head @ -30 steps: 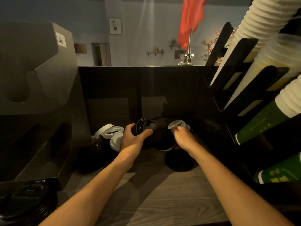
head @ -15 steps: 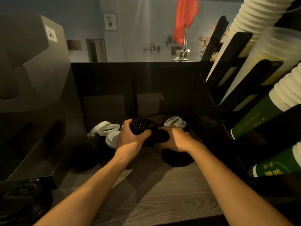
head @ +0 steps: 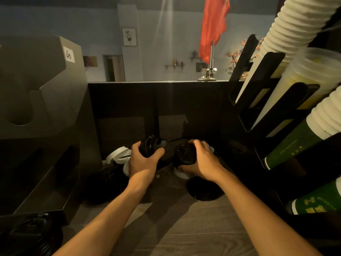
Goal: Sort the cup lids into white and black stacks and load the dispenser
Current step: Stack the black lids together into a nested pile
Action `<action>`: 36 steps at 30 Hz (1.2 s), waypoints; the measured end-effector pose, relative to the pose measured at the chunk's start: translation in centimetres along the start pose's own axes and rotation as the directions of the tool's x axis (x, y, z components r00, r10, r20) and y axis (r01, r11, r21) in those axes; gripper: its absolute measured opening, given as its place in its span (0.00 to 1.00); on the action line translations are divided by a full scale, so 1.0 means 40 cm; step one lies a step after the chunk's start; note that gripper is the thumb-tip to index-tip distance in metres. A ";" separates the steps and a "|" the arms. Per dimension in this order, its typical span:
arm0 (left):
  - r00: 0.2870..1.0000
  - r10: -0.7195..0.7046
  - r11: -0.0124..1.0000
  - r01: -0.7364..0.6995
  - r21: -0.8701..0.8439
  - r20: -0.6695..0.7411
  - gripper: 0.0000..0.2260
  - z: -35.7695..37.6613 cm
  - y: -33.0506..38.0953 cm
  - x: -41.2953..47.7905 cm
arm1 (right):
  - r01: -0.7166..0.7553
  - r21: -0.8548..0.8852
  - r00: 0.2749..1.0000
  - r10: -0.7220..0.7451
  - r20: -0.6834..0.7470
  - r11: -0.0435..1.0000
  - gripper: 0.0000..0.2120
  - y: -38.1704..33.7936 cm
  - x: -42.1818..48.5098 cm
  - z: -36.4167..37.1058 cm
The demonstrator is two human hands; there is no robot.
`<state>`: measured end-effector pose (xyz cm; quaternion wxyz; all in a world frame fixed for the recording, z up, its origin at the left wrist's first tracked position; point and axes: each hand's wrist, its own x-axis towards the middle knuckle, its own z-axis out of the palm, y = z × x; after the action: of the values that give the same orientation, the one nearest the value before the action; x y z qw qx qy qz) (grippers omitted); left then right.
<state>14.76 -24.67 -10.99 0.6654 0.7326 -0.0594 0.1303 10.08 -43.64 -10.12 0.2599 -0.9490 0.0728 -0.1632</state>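
Black plastic fills both palms at the back of a dim wood-grain tabletop [head: 193,235]: the left hand [head: 143,162] is wrapped around a short stack of black lids [head: 153,145] held on its side, thumb across the front, while the right hand [head: 202,160] is clamped over a second clump of black lids [head: 184,154]. The only writing clear enough to read is a white sticker [head: 68,54] on the dark dispenser [head: 42,93] at left, hand-marked "4D"; the pale print on the green cup sleeves [head: 291,145] in the rack at right is too small to make out. Half a second ago the right hand reached across toward the left hand's stack; now it has drawn back to its own side with its own bunch of black lids, and a white lid [head: 181,174] shows just beneath its thumb. A second ago that hand pinched a white lid. Loose white lids [head: 118,156] lie on the tabletop just left of the left hand, beside a dark heap of lids [head: 108,174], and a single black lid [head: 204,189] lies flat below the right wrist. More black lids [head: 29,235] sit at the lower left corner.
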 end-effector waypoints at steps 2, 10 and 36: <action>1.000 -0.007 1.000 0.007 -0.012 -0.010 0.33 0.001 -0.003 0.002 | -0.004 0.018 1.000 0.004 0.014 1.000 0.43 0.003 0.000 -0.002; 1.000 0.008 1.000 -0.008 -0.007 0.010 0.33 0.002 -0.005 0.000 | -0.065 -0.045 0.993 0.069 0.091 0.997 0.47 0.022 0.010 0.009; 0.998 0.014 1.000 -0.015 0.003 0.062 0.32 0.003 -0.006 -0.002 | -0.122 0.037 0.992 0.120 0.041 0.992 0.42 0.040 0.028 0.009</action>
<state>14.76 -24.78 -11.24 0.6609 0.7371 -0.0853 0.1123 11.19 -45.08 -10.94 0.2893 -0.9405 0.1220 -0.1302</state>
